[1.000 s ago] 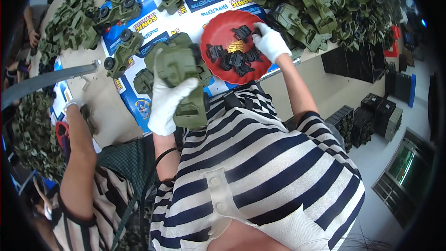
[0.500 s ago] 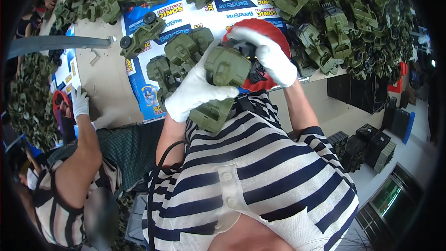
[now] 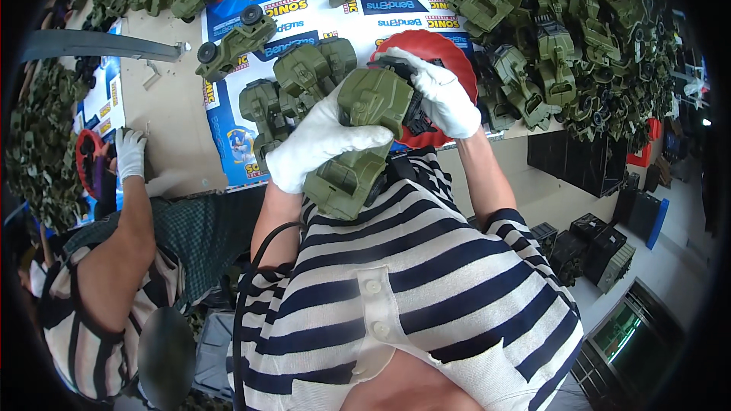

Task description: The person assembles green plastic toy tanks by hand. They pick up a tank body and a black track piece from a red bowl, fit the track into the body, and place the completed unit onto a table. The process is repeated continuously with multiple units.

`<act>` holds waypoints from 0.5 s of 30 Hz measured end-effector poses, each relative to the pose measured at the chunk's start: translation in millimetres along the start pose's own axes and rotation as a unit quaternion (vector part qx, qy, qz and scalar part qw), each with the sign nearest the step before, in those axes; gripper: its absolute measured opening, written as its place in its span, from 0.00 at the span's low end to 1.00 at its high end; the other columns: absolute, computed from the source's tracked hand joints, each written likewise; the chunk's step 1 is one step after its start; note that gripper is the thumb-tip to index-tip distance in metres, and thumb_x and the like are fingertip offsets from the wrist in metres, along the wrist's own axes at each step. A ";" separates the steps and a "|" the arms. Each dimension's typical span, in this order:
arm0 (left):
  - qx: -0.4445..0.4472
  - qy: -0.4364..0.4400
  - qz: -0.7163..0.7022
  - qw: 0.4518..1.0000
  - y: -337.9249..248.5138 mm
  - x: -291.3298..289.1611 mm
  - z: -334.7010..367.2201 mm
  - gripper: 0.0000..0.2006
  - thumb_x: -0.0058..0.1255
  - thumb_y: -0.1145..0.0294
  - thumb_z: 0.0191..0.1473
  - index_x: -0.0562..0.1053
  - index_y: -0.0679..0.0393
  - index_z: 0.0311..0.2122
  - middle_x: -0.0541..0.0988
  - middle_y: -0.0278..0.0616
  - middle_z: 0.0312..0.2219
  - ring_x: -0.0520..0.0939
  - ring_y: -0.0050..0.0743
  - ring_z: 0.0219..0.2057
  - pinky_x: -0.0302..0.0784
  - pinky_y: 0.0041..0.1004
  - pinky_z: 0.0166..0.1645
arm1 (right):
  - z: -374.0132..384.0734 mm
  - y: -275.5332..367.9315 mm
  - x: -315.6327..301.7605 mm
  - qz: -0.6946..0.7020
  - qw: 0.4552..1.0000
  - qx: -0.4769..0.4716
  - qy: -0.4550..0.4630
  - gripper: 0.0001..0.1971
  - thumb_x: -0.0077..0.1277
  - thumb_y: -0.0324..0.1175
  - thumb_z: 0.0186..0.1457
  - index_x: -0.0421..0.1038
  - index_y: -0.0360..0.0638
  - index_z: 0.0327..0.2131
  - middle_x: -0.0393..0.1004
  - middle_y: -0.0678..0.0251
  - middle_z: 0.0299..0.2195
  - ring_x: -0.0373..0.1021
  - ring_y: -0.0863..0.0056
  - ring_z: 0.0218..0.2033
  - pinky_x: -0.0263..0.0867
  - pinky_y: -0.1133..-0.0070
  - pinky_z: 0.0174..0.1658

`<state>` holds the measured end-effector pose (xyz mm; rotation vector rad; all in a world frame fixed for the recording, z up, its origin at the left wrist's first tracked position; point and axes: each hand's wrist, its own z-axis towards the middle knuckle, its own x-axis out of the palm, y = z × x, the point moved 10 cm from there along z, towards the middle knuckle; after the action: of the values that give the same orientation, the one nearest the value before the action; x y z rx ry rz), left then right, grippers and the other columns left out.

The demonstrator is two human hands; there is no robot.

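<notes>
A dark green toy truck (image 3: 373, 103) is held in front of my chest, its open bed tilted down toward my striped shirt. My white-gloved left hand (image 3: 312, 148) wraps round its middle, thumb across the body. At the truck's far end, the gloved fingers of my right hand (image 3: 445, 99) bend over a black part, and the fingertips are partly hidden. Just beneath that hand is a red scalloped tray (image 3: 463, 68) with dark pieces in it. More green toy trucks (image 3: 301, 68) stand beside my left hand.
Green toy vehicles (image 3: 563, 46) are heaped along the table's right side. Another green vehicle (image 3: 236, 46) with black wheels lies on the printed sheet. A grey metal bar (image 3: 106, 44) reaches in from the left, near a co-worker's gloved hand (image 3: 131, 156). Black crates (image 3: 598, 251) stand lower right.
My right hand has drawn back slightly and turned, and its fingers now bend over the truck's far end. My left hand keeps its hold. The co-worker's hand has shifted slightly.
</notes>
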<state>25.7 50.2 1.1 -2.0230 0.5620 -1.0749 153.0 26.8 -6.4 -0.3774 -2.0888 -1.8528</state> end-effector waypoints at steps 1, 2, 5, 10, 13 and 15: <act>-0.003 -0.007 0.006 1.000 1.7 -1.2 0.5 0.37 0.68 0.73 0.44 0.64 0.60 0.60 0.75 0.36 0.48 0.75 0.22 0.48 0.70 0.25 0.54 | 0.3 -0.1 -0.9 -0.009 1.000 0.003 -0.004 0.30 0.46 0.41 0.64 0.57 0.28 0.61 0.62 0.56 0.61 0.58 0.68 0.62 0.49 0.72 0.66; -0.017 -0.008 0.007 1.000 2.9 -0.7 0.3 0.37 0.68 0.73 0.44 0.63 0.61 0.60 0.75 0.36 0.49 0.75 0.22 0.48 0.70 0.25 0.54 | 0.3 0.4 -2.3 -0.018 1.000 0.007 -0.008 0.29 0.46 0.41 0.64 0.57 0.28 0.61 0.63 0.56 0.61 0.58 0.68 0.62 0.49 0.72 0.66; -0.037 -0.007 0.008 0.999 3.2 1.6 -0.5 0.37 0.68 0.72 0.45 0.63 0.61 0.61 0.75 0.37 0.49 0.75 0.23 0.48 0.70 0.25 0.54 | 0.2 -3.9 -4.4 -0.040 0.999 0.017 -0.002 0.28 0.46 0.41 0.64 0.58 0.29 0.61 0.63 0.57 0.61 0.58 0.68 0.62 0.49 0.73 0.66; -0.026 0.003 0.015 1.000 8.1 0.8 2.0 0.37 0.67 0.70 0.46 0.62 0.61 0.61 0.74 0.37 0.49 0.75 0.23 0.48 0.71 0.25 0.53 | 0.9 -9.4 -8.8 -0.010 1.000 0.019 -0.002 0.35 0.53 0.46 0.59 0.58 0.29 0.61 0.65 0.56 0.59 0.61 0.67 0.61 0.53 0.72 0.64; -0.022 0.007 0.019 1.000 5.1 1.4 1.5 0.37 0.67 0.69 0.47 0.62 0.61 0.61 0.74 0.37 0.49 0.74 0.22 0.48 0.70 0.24 0.54 | 1.3 -10.6 -10.3 0.009 1.000 0.024 0.007 0.37 0.55 0.48 0.57 0.58 0.29 0.61 0.65 0.56 0.59 0.62 0.68 0.60 0.54 0.72 0.64; -0.039 0.007 0.008 0.999 6.7 2.1 1.9 0.37 0.67 0.69 0.47 0.63 0.61 0.61 0.75 0.36 0.49 0.74 0.22 0.48 0.70 0.25 0.54 | 0.8 -11.7 -10.3 0.023 0.999 0.032 0.010 0.38 0.57 0.49 0.55 0.58 0.29 0.61 0.65 0.56 0.59 0.62 0.68 0.60 0.54 0.72 0.64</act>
<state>28.3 45.5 -3.9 -2.0771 0.6351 -1.0726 157.7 26.3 -21.4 -0.3872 -2.1027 -1.7526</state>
